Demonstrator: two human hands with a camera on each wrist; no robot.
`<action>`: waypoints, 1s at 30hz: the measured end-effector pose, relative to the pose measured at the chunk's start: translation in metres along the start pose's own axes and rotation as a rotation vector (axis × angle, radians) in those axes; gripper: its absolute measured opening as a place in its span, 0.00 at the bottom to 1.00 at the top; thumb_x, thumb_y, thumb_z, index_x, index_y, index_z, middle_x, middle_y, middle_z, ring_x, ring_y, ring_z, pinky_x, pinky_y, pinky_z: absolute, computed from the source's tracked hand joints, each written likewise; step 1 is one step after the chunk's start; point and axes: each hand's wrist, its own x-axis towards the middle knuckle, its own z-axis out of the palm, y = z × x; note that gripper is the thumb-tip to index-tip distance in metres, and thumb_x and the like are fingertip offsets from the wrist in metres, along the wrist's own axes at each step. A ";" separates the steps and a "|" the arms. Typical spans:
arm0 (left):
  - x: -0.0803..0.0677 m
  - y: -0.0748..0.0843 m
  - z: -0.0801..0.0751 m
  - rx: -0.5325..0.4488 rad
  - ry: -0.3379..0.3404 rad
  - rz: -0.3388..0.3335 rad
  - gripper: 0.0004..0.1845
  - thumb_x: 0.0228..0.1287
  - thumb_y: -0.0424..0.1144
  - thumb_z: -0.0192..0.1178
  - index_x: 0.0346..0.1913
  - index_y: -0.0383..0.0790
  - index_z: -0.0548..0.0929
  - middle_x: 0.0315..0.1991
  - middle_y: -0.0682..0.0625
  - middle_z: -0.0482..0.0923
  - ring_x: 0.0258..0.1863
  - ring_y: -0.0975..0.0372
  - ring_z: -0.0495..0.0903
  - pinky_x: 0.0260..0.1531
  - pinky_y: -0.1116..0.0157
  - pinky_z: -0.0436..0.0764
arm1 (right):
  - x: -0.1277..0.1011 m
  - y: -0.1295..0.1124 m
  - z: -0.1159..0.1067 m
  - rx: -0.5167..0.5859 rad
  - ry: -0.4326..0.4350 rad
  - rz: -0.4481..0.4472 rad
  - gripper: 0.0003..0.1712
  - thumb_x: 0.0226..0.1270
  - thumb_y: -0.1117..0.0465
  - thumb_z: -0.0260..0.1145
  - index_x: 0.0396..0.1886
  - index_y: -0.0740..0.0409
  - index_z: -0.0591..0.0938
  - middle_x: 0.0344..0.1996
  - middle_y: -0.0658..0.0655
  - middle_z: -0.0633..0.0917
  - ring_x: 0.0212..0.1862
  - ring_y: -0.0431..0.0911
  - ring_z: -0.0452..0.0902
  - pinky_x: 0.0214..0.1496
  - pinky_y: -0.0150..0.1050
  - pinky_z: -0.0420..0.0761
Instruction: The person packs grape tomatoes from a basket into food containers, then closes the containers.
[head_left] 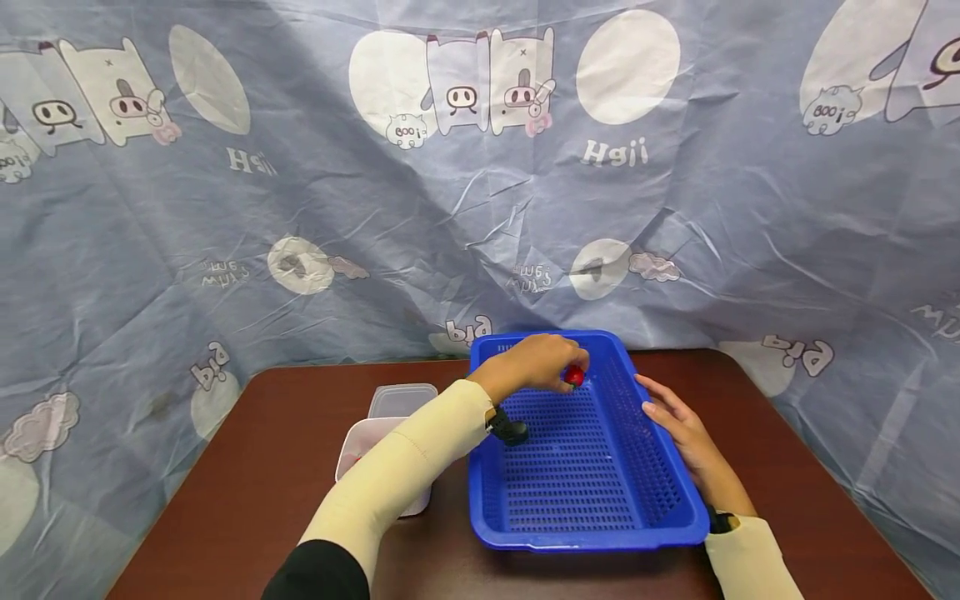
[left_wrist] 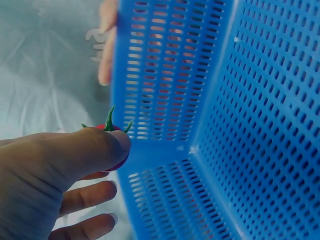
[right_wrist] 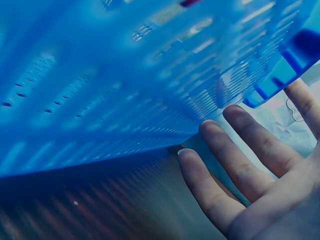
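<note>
My left hand (head_left: pixel 536 362) reaches over the far end of a blue perforated basket (head_left: pixel 592 533) and pinches a small red tomato (head_left: pixel 574 376). In the left wrist view the thumb (left_wrist: pixel 75 155) covers most of the tomato (left_wrist: pixel 105 127); its green stem sticks up, with the basket (left_wrist: pixel 225 125) wall close behind. My right hand (head_left: pixel 678 425) lies with straight fingers along the basket's outer right side. The right wrist view shows this right hand (right_wrist: pixel 250 180) with fingers spread, touching the underside of the basket (right_wrist: pixel 125 75) rim. The basket floor looks bare.
A clear plastic box (head_left: pixel 360 450) stands left of the basket, partly hidden by my left forearm, with its lid (head_left: pixel 402 400) lying just behind it. All rest on a dark brown table (head_left: pixel 262 467). A blue printed cloth (head_left: pixel 480 208) hangs behind and around.
</note>
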 end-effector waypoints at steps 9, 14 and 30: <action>-0.062 -0.017 -0.032 -0.023 0.074 -0.025 0.18 0.56 0.47 0.69 0.50 0.55 0.82 0.45 0.62 0.78 0.42 0.67 0.76 0.44 0.66 0.75 | -0.001 -0.005 0.006 0.031 -0.010 0.025 0.30 0.77 0.68 0.45 0.76 0.58 0.53 0.56 0.57 0.77 0.47 0.49 0.83 0.41 0.46 0.83; -0.104 -0.031 -0.039 -0.053 0.113 -0.068 0.18 0.54 0.46 0.70 0.49 0.54 0.82 0.41 0.61 0.78 0.38 0.67 0.75 0.38 0.66 0.75 | -0.001 -0.004 0.006 0.032 -0.020 0.022 0.30 0.77 0.68 0.44 0.76 0.58 0.53 0.57 0.57 0.76 0.47 0.48 0.82 0.41 0.46 0.83; -0.213 -0.056 -0.020 -0.175 0.137 -0.163 0.16 0.53 0.41 0.70 0.47 0.49 0.83 0.40 0.60 0.79 0.40 0.63 0.79 0.42 0.63 0.76 | 0.003 0.002 0.004 -0.074 -0.035 -0.028 0.30 0.77 0.69 0.42 0.76 0.60 0.52 0.59 0.56 0.75 0.50 0.46 0.81 0.42 0.43 0.83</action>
